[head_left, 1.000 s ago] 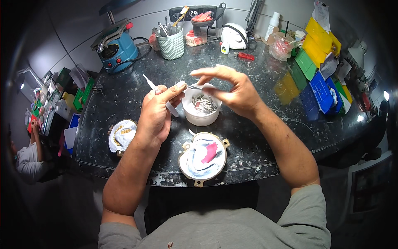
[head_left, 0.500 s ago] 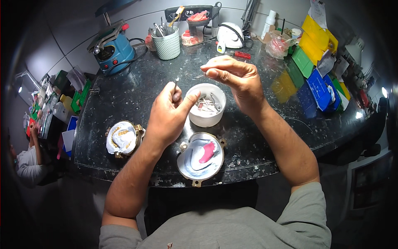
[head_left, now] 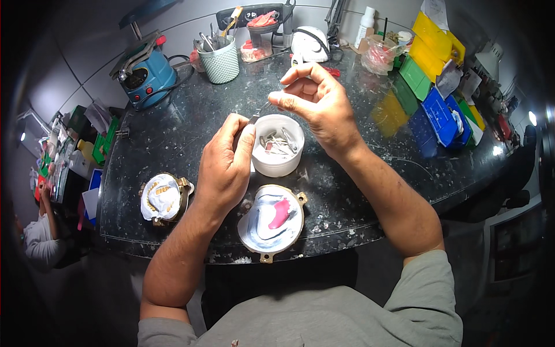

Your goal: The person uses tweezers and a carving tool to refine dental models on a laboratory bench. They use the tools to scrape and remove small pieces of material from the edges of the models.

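My left hand (head_left: 225, 159) is closed around a slim metal tool (head_left: 254, 118), whose tip shows above the thumb. Just beyond that tip, the thumb and forefinger of my right hand (head_left: 321, 107) pinch together on something small and thin that I cannot make out. Between and below my hands is a round white plastic tub (head_left: 277, 168) with several small metal pieces (head_left: 281, 143) in it. Nearer to me lies a plaster dental cast (head_left: 254, 225) in a brass-coloured flask half, with a pink patch on it. Another flask half (head_left: 162, 199) with white plaster and yellowish teeth sits left of my left forearm.
At the back stand a blue machine (head_left: 147, 78), a woven pot of tools (head_left: 221, 62), a white domed object (head_left: 310, 45) and a white bottle (head_left: 365, 26). Yellow, green and blue bins (head_left: 442, 118) line the right. Another person (head_left: 43, 234) is at far left.
My right hand has come down and left, to the tool's tip. The left hand has turned slightly. The whole view has shifted a little.
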Action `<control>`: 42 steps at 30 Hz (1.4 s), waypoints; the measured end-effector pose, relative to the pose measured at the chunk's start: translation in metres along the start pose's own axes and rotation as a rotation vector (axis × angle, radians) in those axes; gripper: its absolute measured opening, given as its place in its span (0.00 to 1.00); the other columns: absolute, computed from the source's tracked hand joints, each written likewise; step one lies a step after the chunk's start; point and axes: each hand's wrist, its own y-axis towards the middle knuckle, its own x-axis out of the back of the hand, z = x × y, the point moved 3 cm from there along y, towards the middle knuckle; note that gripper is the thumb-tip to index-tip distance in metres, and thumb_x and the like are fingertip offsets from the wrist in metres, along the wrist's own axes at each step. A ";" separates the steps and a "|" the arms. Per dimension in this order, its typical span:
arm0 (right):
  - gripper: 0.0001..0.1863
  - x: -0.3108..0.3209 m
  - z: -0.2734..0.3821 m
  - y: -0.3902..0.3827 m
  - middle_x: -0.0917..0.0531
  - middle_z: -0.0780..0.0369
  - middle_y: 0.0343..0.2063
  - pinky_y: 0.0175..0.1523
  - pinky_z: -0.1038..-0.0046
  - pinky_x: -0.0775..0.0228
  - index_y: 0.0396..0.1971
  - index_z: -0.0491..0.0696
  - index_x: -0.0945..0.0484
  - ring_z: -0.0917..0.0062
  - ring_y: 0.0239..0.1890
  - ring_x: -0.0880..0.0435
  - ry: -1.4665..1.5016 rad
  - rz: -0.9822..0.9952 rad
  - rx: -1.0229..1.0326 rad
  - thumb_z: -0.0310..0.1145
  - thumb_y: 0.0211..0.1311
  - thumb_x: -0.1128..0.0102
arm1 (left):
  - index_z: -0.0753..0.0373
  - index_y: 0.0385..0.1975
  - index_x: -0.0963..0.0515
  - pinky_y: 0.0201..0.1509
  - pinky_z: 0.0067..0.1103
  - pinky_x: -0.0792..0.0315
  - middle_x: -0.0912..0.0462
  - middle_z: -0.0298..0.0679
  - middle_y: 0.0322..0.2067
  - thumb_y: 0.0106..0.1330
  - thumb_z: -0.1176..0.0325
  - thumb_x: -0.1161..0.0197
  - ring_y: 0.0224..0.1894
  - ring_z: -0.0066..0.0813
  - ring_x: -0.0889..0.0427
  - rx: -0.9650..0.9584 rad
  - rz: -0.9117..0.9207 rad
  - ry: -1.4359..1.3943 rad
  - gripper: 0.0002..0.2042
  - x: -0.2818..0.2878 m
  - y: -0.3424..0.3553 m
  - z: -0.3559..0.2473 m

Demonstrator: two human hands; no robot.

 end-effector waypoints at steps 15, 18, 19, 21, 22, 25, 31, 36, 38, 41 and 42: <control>0.29 0.000 -0.005 0.000 0.11 0.60 0.37 0.54 0.76 0.17 0.60 0.44 0.30 0.77 0.45 0.09 0.052 0.047 -0.047 0.26 0.65 0.22 | 0.68 0.43 0.21 0.50 0.19 0.28 0.18 0.33 0.36 0.81 0.70 0.42 0.42 0.17 0.22 0.038 0.002 -0.025 0.07 0.003 0.000 0.000; 0.31 -0.002 -0.003 -0.001 0.11 0.59 0.38 0.55 0.76 0.17 0.62 0.43 0.31 0.77 0.46 0.09 0.045 0.011 -0.051 0.26 0.65 0.22 | 0.69 0.43 0.21 0.45 0.21 0.26 0.17 0.36 0.33 0.80 0.70 0.41 0.38 0.19 0.20 0.005 -0.026 -0.019 0.08 0.002 0.000 0.002; 0.31 -0.002 -0.003 -0.001 0.11 0.59 0.38 0.55 0.76 0.17 0.62 0.43 0.31 0.77 0.46 0.09 0.045 0.012 -0.051 0.26 0.65 0.22 | 0.69 0.43 0.20 0.40 0.24 0.25 0.16 0.40 0.30 0.80 0.69 0.40 0.34 0.21 0.18 -0.029 -0.050 -0.018 0.08 0.002 0.001 0.002; 0.32 -0.001 -0.003 0.000 0.11 0.59 0.39 0.55 0.75 0.17 0.63 0.43 0.32 0.76 0.46 0.09 0.028 0.012 -0.058 0.25 0.65 0.23 | 0.70 0.43 0.20 0.40 0.24 0.24 0.16 0.40 0.31 0.80 0.69 0.40 0.35 0.21 0.18 -0.034 -0.051 -0.015 0.08 0.002 0.001 0.003; 0.32 0.000 -0.003 0.000 0.11 0.59 0.39 0.55 0.75 0.17 0.63 0.43 0.32 0.76 0.46 0.09 0.028 0.013 -0.059 0.25 0.65 0.23 | 0.70 0.43 0.20 0.40 0.24 0.24 0.16 0.40 0.31 0.80 0.70 0.40 0.35 0.21 0.17 -0.039 -0.051 -0.012 0.08 0.002 0.001 0.003; 0.32 0.000 -0.003 0.000 0.11 0.59 0.39 0.56 0.75 0.17 0.63 0.43 0.32 0.76 0.47 0.09 0.015 0.031 -0.045 0.25 0.65 0.22 | 0.69 0.43 0.20 0.49 0.19 0.26 0.17 0.34 0.36 0.81 0.71 0.41 0.42 0.17 0.20 0.043 -0.005 -0.015 0.07 0.002 0.000 -0.001; 0.31 -0.001 -0.003 -0.001 0.11 0.59 0.38 0.57 0.75 0.17 0.62 0.43 0.29 0.76 0.47 0.09 0.053 0.057 -0.063 0.24 0.63 0.22 | 0.69 0.43 0.20 0.49 0.19 0.26 0.16 0.35 0.36 0.81 0.71 0.41 0.42 0.17 0.20 0.043 -0.004 -0.022 0.07 0.003 -0.001 -0.001; 0.26 -0.002 -0.008 -0.001 0.10 0.59 0.40 0.58 0.74 0.18 0.61 0.42 0.27 0.77 0.48 0.10 0.171 0.053 -0.130 0.29 0.68 0.25 | 0.68 0.43 0.20 0.49 0.18 0.27 0.17 0.33 0.36 0.81 0.70 0.41 0.41 0.16 0.21 0.046 -0.008 -0.044 0.08 0.003 -0.001 0.000; 0.22 -0.002 -0.011 -0.001 0.10 0.59 0.41 0.57 0.75 0.18 0.58 0.41 0.23 0.78 0.48 0.10 0.194 0.030 -0.149 0.30 0.69 0.26 | 0.68 0.42 0.20 0.49 0.18 0.27 0.17 0.33 0.36 0.81 0.70 0.41 0.41 0.16 0.22 0.036 -0.016 -0.069 0.08 0.003 -0.001 0.000; 0.15 0.000 -0.016 -0.001 0.09 0.61 0.42 0.56 0.76 0.18 0.52 0.41 0.17 0.79 0.47 0.10 0.194 0.018 -0.149 0.31 0.71 0.27 | 0.68 0.42 0.20 0.49 0.18 0.28 0.18 0.32 0.35 0.81 0.69 0.41 0.41 0.16 0.23 0.028 -0.035 -0.072 0.08 0.004 0.000 0.001; 0.13 0.000 -0.016 -0.002 0.09 0.61 0.43 0.55 0.76 0.18 0.49 0.40 0.14 0.80 0.46 0.11 0.169 0.028 -0.131 0.31 0.71 0.28 | 0.68 0.42 0.20 0.49 0.18 0.28 0.18 0.32 0.35 0.81 0.69 0.41 0.41 0.16 0.23 0.029 -0.036 -0.072 0.08 0.003 0.000 0.002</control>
